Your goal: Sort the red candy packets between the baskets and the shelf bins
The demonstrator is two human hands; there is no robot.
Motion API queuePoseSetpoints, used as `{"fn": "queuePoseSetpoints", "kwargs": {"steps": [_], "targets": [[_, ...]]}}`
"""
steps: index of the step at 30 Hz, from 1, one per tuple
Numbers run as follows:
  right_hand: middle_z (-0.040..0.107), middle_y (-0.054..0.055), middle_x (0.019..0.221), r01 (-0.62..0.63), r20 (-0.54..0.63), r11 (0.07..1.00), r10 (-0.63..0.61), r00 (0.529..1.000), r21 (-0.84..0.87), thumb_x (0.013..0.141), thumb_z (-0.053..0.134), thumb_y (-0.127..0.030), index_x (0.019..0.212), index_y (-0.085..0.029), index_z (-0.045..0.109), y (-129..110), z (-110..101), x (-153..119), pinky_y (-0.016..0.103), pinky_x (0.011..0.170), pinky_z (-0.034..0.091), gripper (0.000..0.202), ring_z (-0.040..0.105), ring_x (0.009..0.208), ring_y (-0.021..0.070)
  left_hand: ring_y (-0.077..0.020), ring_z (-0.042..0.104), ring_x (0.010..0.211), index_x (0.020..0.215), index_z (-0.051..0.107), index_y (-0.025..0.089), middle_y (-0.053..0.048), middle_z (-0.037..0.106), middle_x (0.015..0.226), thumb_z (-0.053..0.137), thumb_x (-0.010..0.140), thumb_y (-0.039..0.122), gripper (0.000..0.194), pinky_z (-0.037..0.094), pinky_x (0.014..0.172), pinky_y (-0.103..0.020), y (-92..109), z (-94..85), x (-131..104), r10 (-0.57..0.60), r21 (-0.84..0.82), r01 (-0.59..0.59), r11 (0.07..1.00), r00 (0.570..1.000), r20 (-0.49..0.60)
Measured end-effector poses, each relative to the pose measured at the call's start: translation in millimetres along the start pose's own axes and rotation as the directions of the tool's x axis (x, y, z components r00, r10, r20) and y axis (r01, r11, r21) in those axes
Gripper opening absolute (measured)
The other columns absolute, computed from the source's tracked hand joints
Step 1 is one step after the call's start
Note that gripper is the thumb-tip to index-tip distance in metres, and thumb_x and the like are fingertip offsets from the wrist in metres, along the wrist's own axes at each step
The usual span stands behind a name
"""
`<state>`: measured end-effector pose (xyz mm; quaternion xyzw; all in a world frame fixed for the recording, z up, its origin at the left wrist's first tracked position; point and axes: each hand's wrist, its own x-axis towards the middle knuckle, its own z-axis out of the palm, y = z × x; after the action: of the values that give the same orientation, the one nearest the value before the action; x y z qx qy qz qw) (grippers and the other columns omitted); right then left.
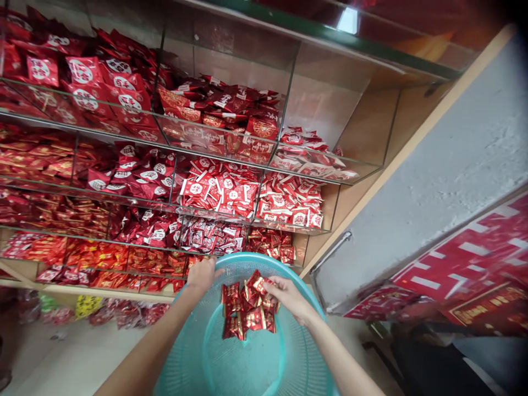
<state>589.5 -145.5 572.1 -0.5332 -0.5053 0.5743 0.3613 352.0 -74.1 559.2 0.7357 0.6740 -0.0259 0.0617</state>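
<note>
A large teal plastic basket (297, 275) fills the lower middle of the view. Several small red packets with gold print (243, 319) lie together in its upper part. My right hand (289, 297) reaches in over the right side, with thumb and fingers closed on a red packet at the top of the pile. At the basket's upper left rim is my left hand (202, 275); its fingers are wrapped over the rim, with the thumb lying towards the inside.
Beyond the basket, glass-fronted shelves (223, 164) hold many red packets in compartments. A grey wall (445, 159) and red printed bags (466, 258) are at the right. Bagged goods (124, 312) sit below the shelves at left.
</note>
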Motion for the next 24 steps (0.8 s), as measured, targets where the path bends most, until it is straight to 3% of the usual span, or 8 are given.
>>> {"fn": "queuePoseSetpoints", "kwargs": {"steps": [7, 12, 15, 20, 24], "targets": [[0.048, -0.005, 0.051, -0.092, 0.196, 0.967, 0.140, 0.970, -0.237, 0.063, 0.061, -0.058, 0.067, -0.016, 0.053, 33.1, 12.5, 16.7, 0.019, 0.045, 0.034, 0.043, 0.050, 0.049, 0.0092, -0.0276, 0.060, 0.090, 0.108, 0.051, 0.015, -0.014, 0.064, 0.092, 0.035, 0.082, 0.051, 0.047, 0.045, 0.073, -0.034, 0.3, 0.0, 0.1, 0.002, 0.007, -0.002, 1.000, 1.000, -0.003], [0.038, -0.008, 0.042, -0.113, 0.248, 0.937, 0.202, 0.947, -0.331, 0.059, 0.066, -0.053, 0.058, -0.018, 0.044, 42.3, 33.4, 29.2, 0.018, 0.041, 0.031, 0.041, 0.048, 0.044, 0.0098, -0.0268, 0.060, 0.091, 0.110, 0.050, 0.016, -0.014, 0.063, 0.092, 0.037, 0.082, 0.050, 0.045, 0.045, 0.075, -0.034, 0.3, -0.1, -0.8, -0.007, -0.009, 0.007, 1.000, 1.000, 0.002], [0.039, -0.007, 0.039, -0.072, 0.210, 0.897, 0.179, 0.961, -0.435, 0.062, 0.065, -0.049, 0.054, -0.019, 0.043, 47.7, 44.5, 31.8, 0.019, 0.040, 0.028, 0.038, 0.044, 0.042, 0.0094, -0.0273, 0.060, 0.090, 0.109, 0.051, 0.016, -0.014, 0.063, 0.091, 0.038, 0.082, 0.048, 0.044, 0.045, 0.074, -0.035, 0.4, 0.4, -0.3, -0.012, -0.007, 0.012, 1.000, 1.000, -0.010], [0.043, -0.005, 0.043, 0.099, 0.104, 0.756, -0.041, 0.994, -0.647, 0.067, 0.062, -0.039, 0.052, -0.017, 0.050, 53.1, 49.7, 32.2, 0.020, 0.045, 0.024, 0.029, 0.041, 0.047, 0.0085, -0.0280, 0.060, 0.090, 0.109, 0.051, 0.016, -0.015, 0.063, 0.092, 0.039, 0.082, 0.048, 0.044, 0.045, 0.074, -0.035, -0.2, 0.7, 0.2, -0.008, -0.005, 0.008, 1.000, 1.000, -0.011], [0.050, -0.004, 0.051, 0.048, 0.006, 0.675, -0.064, 0.998, -0.736, 0.068, 0.062, -0.037, 0.058, -0.017, 0.057, 47.0, 51.5, 27.3, 0.021, 0.047, 0.022, 0.022, 0.041, 0.051, 0.0086, -0.0282, 0.060, 0.092, 0.111, 0.050, 0.016, -0.016, 0.063, 0.094, 0.037, 0.082, 0.049, 0.046, 0.045, 0.076, -0.036, -0.4, -0.6, -0.5, 0.000, -0.004, 0.000, 1.000, 1.000, -0.005]]}}
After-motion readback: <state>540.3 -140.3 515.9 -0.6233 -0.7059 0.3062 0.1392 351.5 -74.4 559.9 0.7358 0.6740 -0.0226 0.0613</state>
